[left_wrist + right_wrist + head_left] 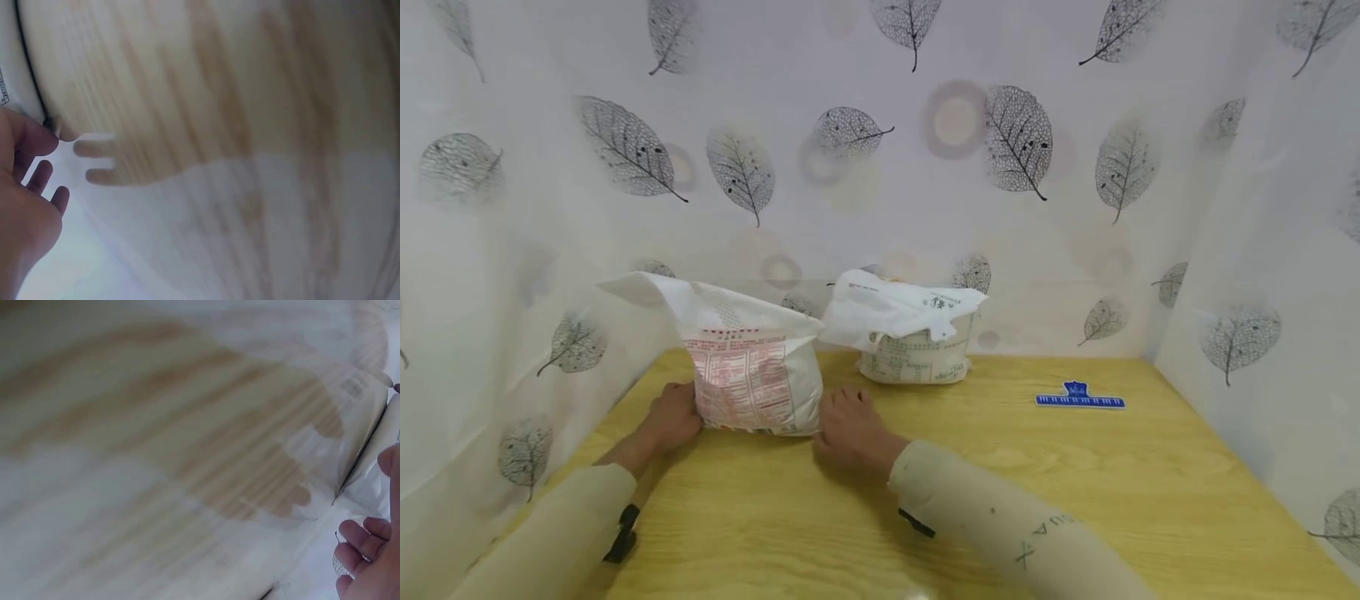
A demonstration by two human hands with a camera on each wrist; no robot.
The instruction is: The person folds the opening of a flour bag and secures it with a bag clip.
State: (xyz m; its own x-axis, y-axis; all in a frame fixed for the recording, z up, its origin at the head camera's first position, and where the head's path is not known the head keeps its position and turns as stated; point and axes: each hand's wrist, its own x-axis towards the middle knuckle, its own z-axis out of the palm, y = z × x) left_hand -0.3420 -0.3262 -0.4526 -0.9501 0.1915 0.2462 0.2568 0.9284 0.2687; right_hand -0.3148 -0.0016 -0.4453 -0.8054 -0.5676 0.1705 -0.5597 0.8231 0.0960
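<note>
A filled white bag with red print (741, 379) stands on the table, its loose upper part pointing up and to the left. At its lower left side, my left hand (676, 414) grips the edge. In the left wrist view the thumb (42, 139) meets the bag's bottom corner, with the other fingers curled below. My right hand (853, 429) holds the lower right side. The right wrist view has its fingers (359, 540) bent close by the bag's bottom edge; part of this hand is out of frame.
Behind and right of my right hand stands a second white bag with green print (917, 358), its top folded over. A blue clip (1079, 398) lies farther right on the wooden table (1037, 483). Leaf-patterned cloth (880, 217) encloses the back and sides.
</note>
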